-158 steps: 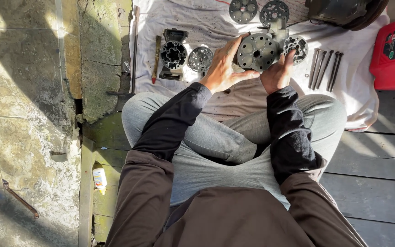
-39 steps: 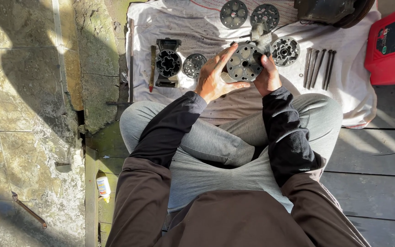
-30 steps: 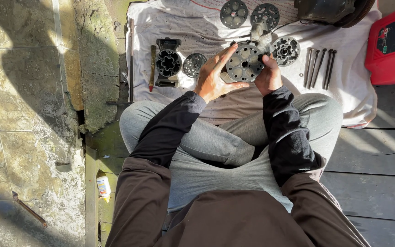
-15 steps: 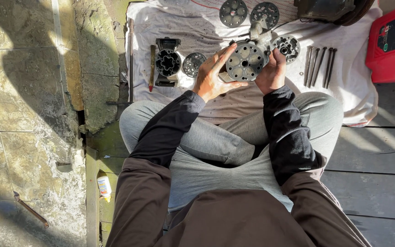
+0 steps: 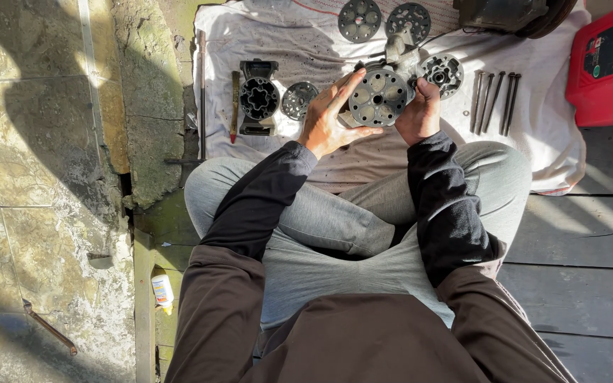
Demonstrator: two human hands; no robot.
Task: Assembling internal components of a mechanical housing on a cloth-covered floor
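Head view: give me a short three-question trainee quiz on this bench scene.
1. True or false: both hands hold the round metal plate above the white cloth.
2. Which hand has its fingers spread along the plate's edge? A left hand B right hand
3. Fill in: the long bolts lie in a row on the cloth beside the ___ container.

Key: 1 true; 2 A; 3 red.
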